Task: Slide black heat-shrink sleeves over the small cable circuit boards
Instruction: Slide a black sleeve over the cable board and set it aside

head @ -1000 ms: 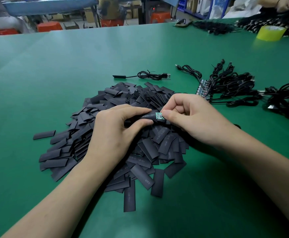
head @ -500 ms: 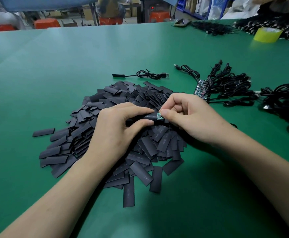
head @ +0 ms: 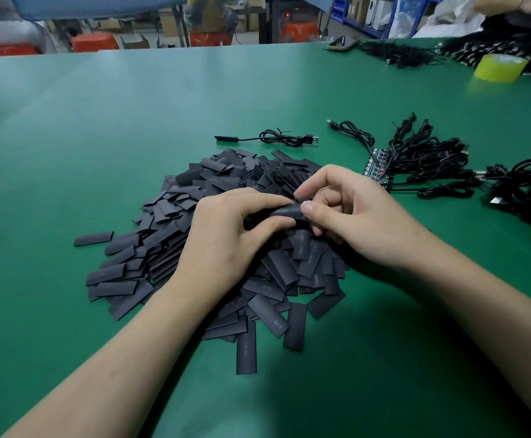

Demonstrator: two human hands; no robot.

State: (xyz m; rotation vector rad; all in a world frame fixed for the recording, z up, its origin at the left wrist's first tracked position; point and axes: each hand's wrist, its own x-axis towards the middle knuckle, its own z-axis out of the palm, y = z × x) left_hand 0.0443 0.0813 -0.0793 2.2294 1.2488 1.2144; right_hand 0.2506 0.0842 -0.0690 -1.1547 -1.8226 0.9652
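Change: the green circuit board that showed between the two thumbs half a second ago is out of sight. The black sleeve [head: 284,211] now runs right up to the right thumb.
View: head camera, looking down at the green bench [head: 131,128].
Left hand [head: 226,235]: curled, pinching the sleeve's left part between thumb and forefinger.
Right hand [head: 358,216]: curled, with thumb and forefinger closed on the sleeve's right end, the thumb tip touching it.
Sleeve: held just above the heap between the two hands, lying roughly level. Whether the board is fully inside cannot be told.
Heap of loose sleeves [head: 169,248]: flat black pieces spread over the middle of the bench, under both hands and wrists.
Single cable [head: 276,139]: coiled just beyond the heap, towards the far edge, with a black sleeved end on its left.
Bare boards [head: 377,167]: a short row beyond the right hand, wired to a cable bundle [head: 428,162].
Second cable bundle [head: 529,184]: at the right edge.
Yellow tape roll [head: 499,67]: near the far right corner.
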